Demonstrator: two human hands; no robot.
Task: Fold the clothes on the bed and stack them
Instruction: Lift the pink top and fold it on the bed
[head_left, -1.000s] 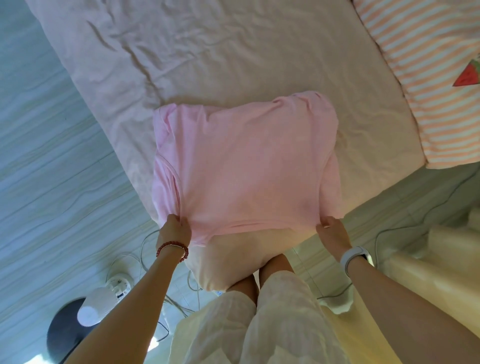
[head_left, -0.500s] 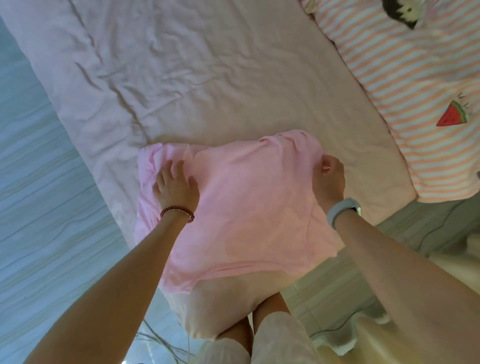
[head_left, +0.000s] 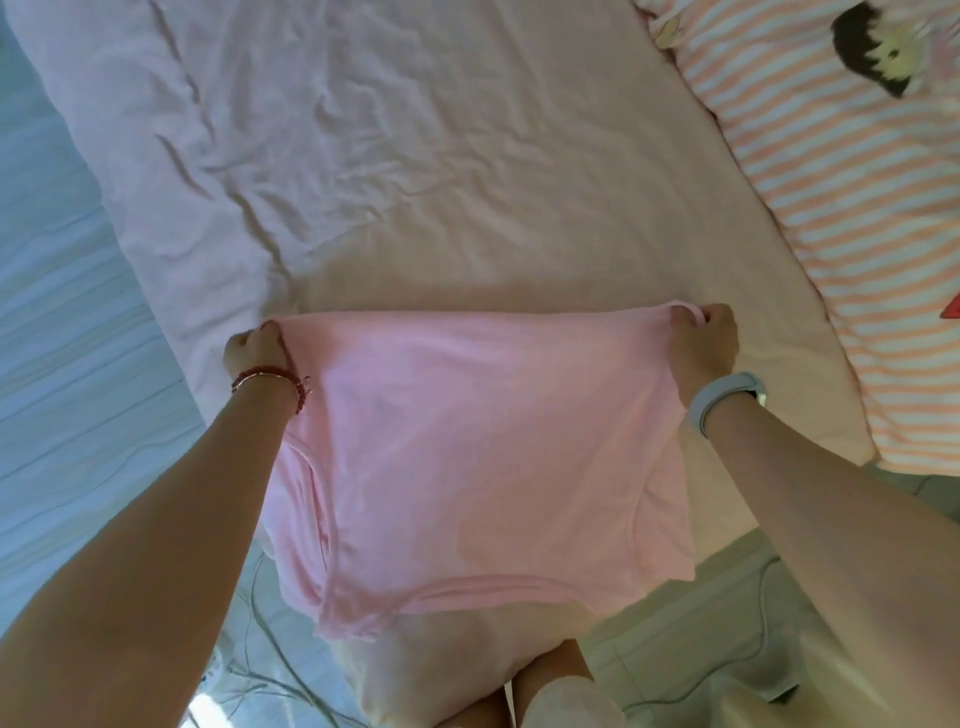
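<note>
A pink garment (head_left: 478, 447), partly folded, hangs stretched between my two hands above the near corner of the bed (head_left: 415, 182). My left hand (head_left: 254, 351), with a red bead bracelet at the wrist, grips its top left corner. My right hand (head_left: 704, 345), with a pale wristband, pinches the top right corner. The garment's lower hem droops past the bed's corner toward my legs.
A striped pink and white blanket (head_left: 841, 234) with cartoon prints covers the bed's right side. The wrinkled pink sheet stretches beyond the garment. Pale floor lies left of the bed, and cables (head_left: 260, 670) run on the floor near my feet.
Both hands moved from the garment's near hem to its far edge, took hold of the two far corners and lifted it taut off the bed.
</note>
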